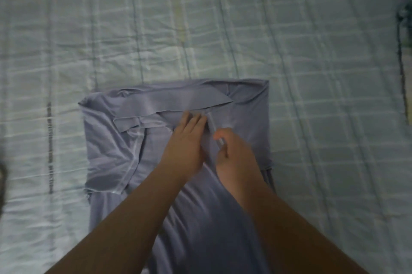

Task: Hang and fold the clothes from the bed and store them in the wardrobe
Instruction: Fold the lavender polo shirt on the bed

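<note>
Head view blurred, hands (205, 140) on grey garment (116, 153), grip unclear

One garment lies in view: a smooth grey-lavender jersey piece (178, 195), partly folded, with one long strap or sash (174, 101) of the same cloth laid across its far end. One bed carries it, covered by one pale sheet with a checked pattern of light lines (312, 73). Two bare hands are over the garment, one left hand (185, 142) and one right hand (234, 157). One dark, blurred thing (403, 28) shows at the right edge; what it is cannot be told.
</note>
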`<state>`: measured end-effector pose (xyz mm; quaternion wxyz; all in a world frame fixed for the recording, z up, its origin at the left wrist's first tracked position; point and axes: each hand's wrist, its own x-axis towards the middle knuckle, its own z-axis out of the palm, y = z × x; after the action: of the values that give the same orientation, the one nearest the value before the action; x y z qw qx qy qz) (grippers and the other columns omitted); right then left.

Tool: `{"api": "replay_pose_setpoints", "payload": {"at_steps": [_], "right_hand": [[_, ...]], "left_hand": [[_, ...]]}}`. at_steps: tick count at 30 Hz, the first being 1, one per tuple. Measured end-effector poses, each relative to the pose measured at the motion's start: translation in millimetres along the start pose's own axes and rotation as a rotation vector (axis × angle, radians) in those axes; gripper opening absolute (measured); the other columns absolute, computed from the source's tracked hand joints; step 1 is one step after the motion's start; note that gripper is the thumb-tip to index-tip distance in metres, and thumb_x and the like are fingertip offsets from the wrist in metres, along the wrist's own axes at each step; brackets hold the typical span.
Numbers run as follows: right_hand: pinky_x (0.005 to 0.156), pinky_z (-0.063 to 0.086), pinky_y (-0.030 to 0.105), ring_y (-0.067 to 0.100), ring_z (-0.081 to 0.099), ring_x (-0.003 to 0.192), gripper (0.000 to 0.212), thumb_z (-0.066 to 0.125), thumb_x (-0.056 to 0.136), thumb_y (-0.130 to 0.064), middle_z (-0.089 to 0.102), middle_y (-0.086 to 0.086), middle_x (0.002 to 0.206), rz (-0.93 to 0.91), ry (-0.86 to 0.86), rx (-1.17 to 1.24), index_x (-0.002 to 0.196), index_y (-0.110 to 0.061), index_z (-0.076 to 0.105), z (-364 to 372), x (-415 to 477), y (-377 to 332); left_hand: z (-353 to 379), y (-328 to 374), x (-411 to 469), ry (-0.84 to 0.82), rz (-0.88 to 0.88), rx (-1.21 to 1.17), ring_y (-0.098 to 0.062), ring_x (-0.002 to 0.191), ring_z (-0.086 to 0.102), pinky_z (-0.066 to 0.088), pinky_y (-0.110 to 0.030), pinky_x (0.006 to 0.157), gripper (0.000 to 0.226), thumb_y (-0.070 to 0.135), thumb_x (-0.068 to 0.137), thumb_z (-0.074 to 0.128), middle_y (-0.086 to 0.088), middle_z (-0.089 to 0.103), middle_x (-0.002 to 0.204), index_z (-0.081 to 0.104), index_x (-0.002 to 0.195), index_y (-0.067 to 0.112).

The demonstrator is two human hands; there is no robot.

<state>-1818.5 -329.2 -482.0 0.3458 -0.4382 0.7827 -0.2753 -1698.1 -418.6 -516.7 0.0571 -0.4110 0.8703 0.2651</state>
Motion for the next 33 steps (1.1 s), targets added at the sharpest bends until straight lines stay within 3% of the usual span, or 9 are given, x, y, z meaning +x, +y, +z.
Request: {"api": "replay_pose_setpoints", "payload": {"at_steps": [4, 9, 14, 20, 25, 29, 33], "right_hand": [[0.105, 0.041, 0.039, 0.034, 0.059, 0.121, 0.046, 0.056, 0.078, 0.003, 0.064, 0.016, 0.127, -0.149, 0.162, -0.234, 0.123, -0.003, 0.063, -11.8, -1.5, 31.8], [0.117, 0.027, 0.05, 0.031, 0.03, 0.146, 0.061, 0.039, 0.094, -0.029, 0.034, 0.012, 0.157, -0.216, -0.017, -0.636, 0.151, -0.008, 0.037, 9.0, -3.3, 62.7], [0.118, 0.018, 0.057, 0.031, 0.014, 0.151, 0.068, 0.04, 0.096, -0.037, 0.018, 0.012, 0.164, -0.25, -0.014, -0.748, 0.155, -0.007, 0.024, 35.4, -6.3, 84.2], [0.118, 0.021, 0.055, 0.033, 0.025, 0.148, 0.063, 0.035, 0.095, -0.033, 0.03, 0.015, 0.159, -0.234, -0.004, -0.679, 0.152, -0.005, 0.032, 23.4, -28.5, 66.7], [0.115, 0.029, 0.053, 0.038, 0.041, 0.138, 0.052, 0.051, 0.09, -0.017, 0.045, 0.02, 0.149, -0.281, 0.074, -0.485, 0.139, -0.002, 0.051, 14.5, -120.5, 80.2], [0.111, 0.037, 0.054, 0.041, 0.045, 0.132, 0.049, 0.057, 0.087, -0.011, 0.049, 0.025, 0.142, -0.092, 0.138, -0.371, 0.135, 0.002, 0.054, 12.9, -228.0, 125.0], [0.105, 0.042, 0.049, 0.039, 0.05, 0.124, 0.054, 0.063, 0.083, 0.002, 0.052, 0.023, 0.136, 0.195, 0.112, -0.259, 0.136, -0.001, 0.05, 3.2, -313.1, 152.2]], "left_hand": [[-3.5, -0.3, -1.2, 0.078, 0.021, -0.089, -0.037, 0.151, 0.015, 0.017, -0.046, 0.122, 0.077, -0.003, 0.078, 0.052, -0.017, 0.033, 0.158, 0.031, 0.152, 0.001], [9.4, -0.1, 3.3, 0.059, 0.046, 0.061, -0.03, 0.153, 0.008, 0.015, -0.047, 0.122, 0.065, 0.024, 0.097, 0.045, -0.007, 0.02, 0.164, 0.02, 0.158, 0.026], [22.0, -5.5, -10.5, 0.047, 0.023, 0.162, -0.031, 0.153, 0.006, 0.006, -0.048, 0.123, 0.064, 0.037, 0.1, 0.041, -0.008, 0.014, 0.166, 0.017, 0.158, 0.027], [30.8, -6.7, -74.7, 0.079, -0.033, 0.113, -0.03, 0.153, 0.005, 0.005, -0.046, 0.124, 0.063, 0.031, 0.099, 0.043, -0.008, 0.016, 0.165, 0.021, 0.158, 0.023], [57.4, -6.7, -157.1, 0.047, -0.081, 0.037, -0.033, 0.151, 0.015, 0.014, -0.05, 0.121, 0.061, 0.025, 0.098, 0.046, -0.011, 0.028, 0.161, 0.029, 0.156, 0.016], [81.4, -21.2, -250.1, 0.097, -0.145, -0.053, -0.042, 0.145, 0.027, 0.024, -0.051, 0.12, 0.059, 0.016, 0.09, 0.044, -0.02, 0.041, 0.152, 0.041, 0.148, 0.001], [99.4, -37.7, -356.5, 0.034, -0.235, -0.082, -0.04, 0.147, 0.025, 0.022, -0.05, 0.121, 0.066, 0.006, 0.085, 0.052, -0.02, 0.037, 0.155, 0.038, 0.15, 0.002]]}}
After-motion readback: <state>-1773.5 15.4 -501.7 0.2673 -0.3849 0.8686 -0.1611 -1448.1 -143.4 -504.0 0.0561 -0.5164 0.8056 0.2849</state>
